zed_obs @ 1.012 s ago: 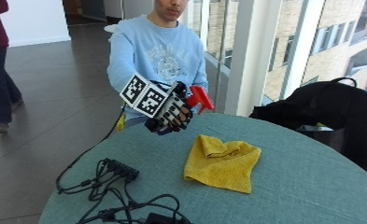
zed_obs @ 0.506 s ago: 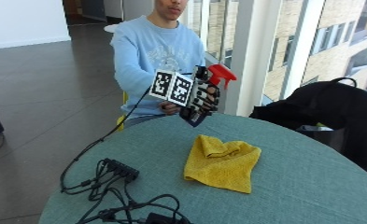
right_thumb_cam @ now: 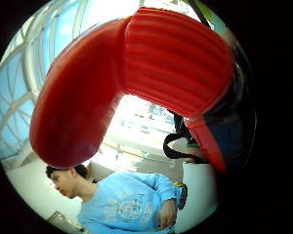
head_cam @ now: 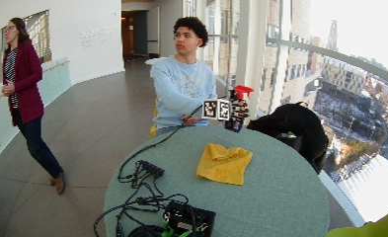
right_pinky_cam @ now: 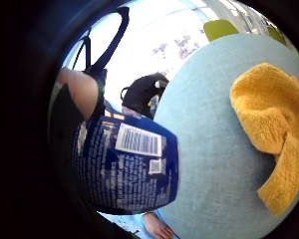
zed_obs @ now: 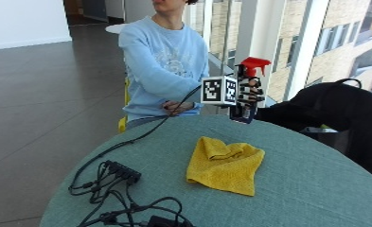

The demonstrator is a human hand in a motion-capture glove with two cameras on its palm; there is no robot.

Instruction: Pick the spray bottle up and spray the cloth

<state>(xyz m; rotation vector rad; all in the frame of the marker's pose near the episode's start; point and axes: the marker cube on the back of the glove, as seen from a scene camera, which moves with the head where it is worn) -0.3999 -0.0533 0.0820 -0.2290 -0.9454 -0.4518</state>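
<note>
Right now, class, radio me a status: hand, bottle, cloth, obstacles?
Gloved right hand grips spray bottle, held above table. Yellow cloth crumpled on table, untouched. Nothing between them.

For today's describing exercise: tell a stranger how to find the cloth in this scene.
Start at the round green table. Near its middle, in front of the raised gloved right hand gripping the spray bottle, lies the crumpled cloth. It is the only bright yellow, soft thing there.

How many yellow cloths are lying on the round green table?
1. A single crumpled yellow cloth lies near the middle of the round green table, in front of the gloved right hand holding the red-topped blue spray bottle. No other cloth is visible.
</note>
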